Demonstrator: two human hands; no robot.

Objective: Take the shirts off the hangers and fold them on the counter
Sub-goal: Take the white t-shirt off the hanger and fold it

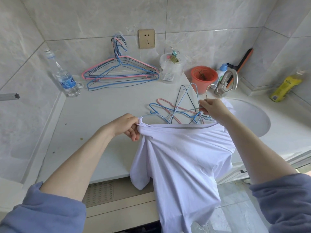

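Left hand [125, 126] pinches the white shirt's [181, 157] bunched shoulder, fingers curled tight. Right hand [212, 109] grips the wire hanger [206, 94] just under its hook. The shirt hangs below both fists, past the counter [101, 115] edge, hem cut off. The hanger's right arm is hidden.

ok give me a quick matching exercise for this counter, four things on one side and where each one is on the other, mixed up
Things:
1. water bottle
2. white shirt
3. orange pot
4. yellow bottle

Places:
a. right of the sink, by the wall
b. on the held hanger, draped past the counter edge
c. left of the hanger pile
d. beside the tap

Pairs: 1-c, 2-b, 3-d, 4-a
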